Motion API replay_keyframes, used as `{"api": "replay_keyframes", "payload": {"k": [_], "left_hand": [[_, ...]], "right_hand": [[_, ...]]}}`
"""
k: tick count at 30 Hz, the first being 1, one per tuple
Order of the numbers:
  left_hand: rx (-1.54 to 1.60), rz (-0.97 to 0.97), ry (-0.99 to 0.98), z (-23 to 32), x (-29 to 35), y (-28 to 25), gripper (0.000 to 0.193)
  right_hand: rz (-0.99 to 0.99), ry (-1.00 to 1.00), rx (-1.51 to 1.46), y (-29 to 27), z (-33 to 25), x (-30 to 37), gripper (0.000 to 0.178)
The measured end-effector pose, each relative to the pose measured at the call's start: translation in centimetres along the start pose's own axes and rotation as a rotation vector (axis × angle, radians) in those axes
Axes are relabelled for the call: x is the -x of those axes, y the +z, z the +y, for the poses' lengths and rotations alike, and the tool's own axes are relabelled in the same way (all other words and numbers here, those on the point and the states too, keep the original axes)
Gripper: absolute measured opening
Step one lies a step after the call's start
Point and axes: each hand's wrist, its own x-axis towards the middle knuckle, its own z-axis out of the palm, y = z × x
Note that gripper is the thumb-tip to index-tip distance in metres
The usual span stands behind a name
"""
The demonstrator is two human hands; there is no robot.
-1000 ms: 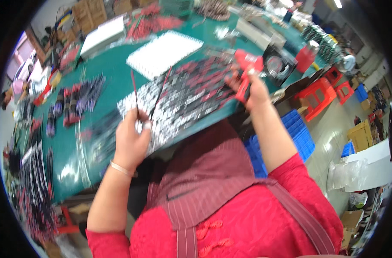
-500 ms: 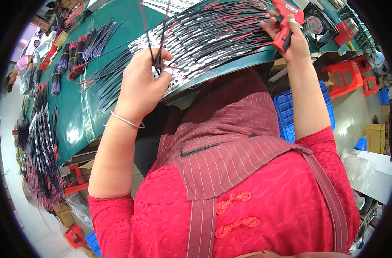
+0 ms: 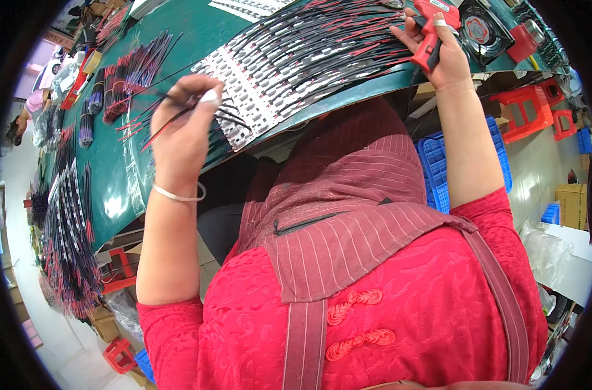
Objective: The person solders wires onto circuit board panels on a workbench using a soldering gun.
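Note:
In my right hand (image 3: 450,64), near the far right of the table, I grip a red and black glue gun (image 3: 427,52), fingers wrapped round its handle. My left hand (image 3: 184,127) is closed on black wires (image 3: 169,118), thumb pressed to the fingers; motion blurs them partly. Beside it lie white perforated holders (image 3: 242,81) in rows, with black and red wires (image 3: 335,49) running from them to the right in a wide fan. More loose wires spread left under my left hand.
Wire bundles (image 3: 117,84) lie on the green table (image 3: 114,188) at left. A long wire bunch (image 3: 68,240) hangs at the left edge. A black fan (image 3: 479,36) and red-bodied container (image 3: 524,40) stand at right. Blue crate (image 3: 433,162) and red stools (image 3: 523,114) are below.
My left hand has moved left and slightly down, taking the black wires from above the rows of holders toward the left edge. My right hand keeps the glue gun in nearly the same place.

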Motion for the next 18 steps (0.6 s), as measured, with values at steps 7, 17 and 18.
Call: {"api": "replay_keyframes", "payload": {"k": [7, 17, 18], "left_hand": [[-0.205, 0.111, -0.119, -1.0, 4.2, -5.0, 0.017], [-0.212, 0.514, 0.055, 2.0, 3.2, -9.1, 0.056], [-0.304, 0.571, 0.182, 3.4, 2.9, -9.5, 0.058]], "right_hand": [[0.002, 0.023, -0.018, 0.2, 0.1, -0.1, 0.041], [-0.035, 0.029, -0.011, -0.1, -0.1, -0.2, 0.042], [-0.035, 0.025, -0.005, 0.0, -0.1, -0.2, 0.042]]}}
